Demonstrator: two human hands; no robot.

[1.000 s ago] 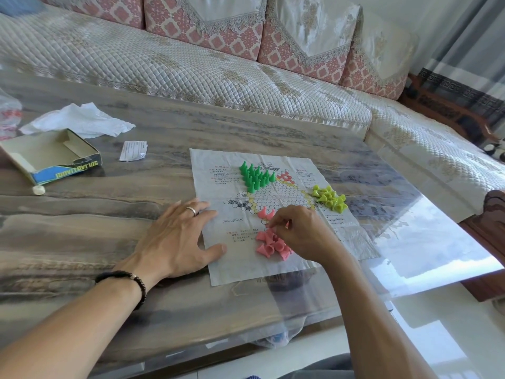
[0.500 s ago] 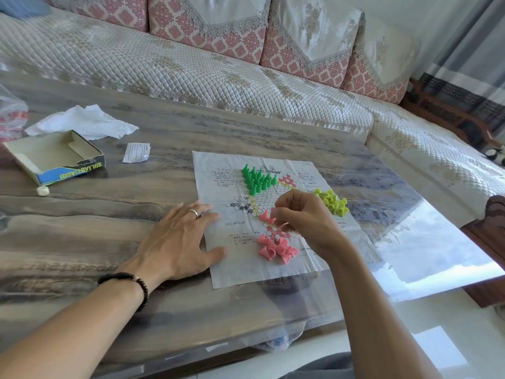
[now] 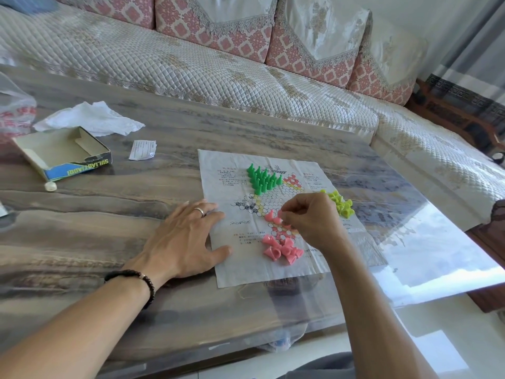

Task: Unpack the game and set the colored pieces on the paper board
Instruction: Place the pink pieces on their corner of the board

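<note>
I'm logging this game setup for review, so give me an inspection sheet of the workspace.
Surface: dark streaked table, glossy.
Job's things: paper board lies flat; green pieces stand grouped on it; yellow pieces piled at its right; pink pieces heaped near its front edge, a few standing on the board.
Clutter: open box, tissue, slip, plastic bag.
Grippers: left hand flat, pressing the board's edge; right hand pinches something pink.
Cables: nothing seen.
Surroundings: quilted sofa behind the table.
</note>
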